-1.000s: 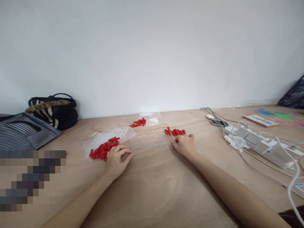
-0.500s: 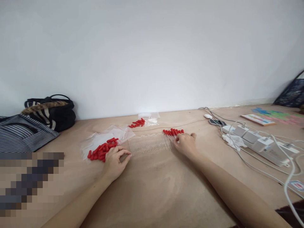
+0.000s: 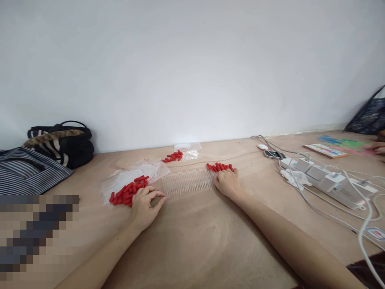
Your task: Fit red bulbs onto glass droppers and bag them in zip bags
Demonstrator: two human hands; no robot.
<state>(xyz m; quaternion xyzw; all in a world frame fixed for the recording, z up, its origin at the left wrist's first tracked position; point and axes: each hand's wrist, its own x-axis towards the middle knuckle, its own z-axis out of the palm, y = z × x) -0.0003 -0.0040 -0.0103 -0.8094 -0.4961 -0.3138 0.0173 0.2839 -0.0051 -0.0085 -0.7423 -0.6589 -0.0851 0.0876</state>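
A row of thin clear tubes (image 3: pixel 186 182) lies side by side on the table. Red caps (image 3: pixel 219 167) top the tubes at the row's right end. There my right hand (image 3: pixel 227 183) rests with curled fingers over the capped tubes; what its fingertips hold is hidden. Beside a loose pile of red caps (image 3: pixel 128 192) on a clear plastic bag (image 3: pixel 120 176), my left hand (image 3: pixel 148 204) touches the table near the row's left end. Its thumb and fingers are apart, with nothing between them. Farther back lie several more red caps (image 3: pixel 173 156) by a small clear bag (image 3: pixel 186 147).
Black and striped bags (image 3: pixel 75 146) stand at the left. To the right are a power strip (image 3: pixel 339 194) with chargers and white cables, a tissue (image 3: pixel 296 178), a dark device (image 3: pixel 273 155) and a colourful board (image 3: pixel 325 150). Another person's hand (image 3: pixel 378 148) shows at the right edge.
My right hand has shifted slightly left and its fingers are more curled. My left hand stays nearly still. Another person's hand has come into view at the right edge.
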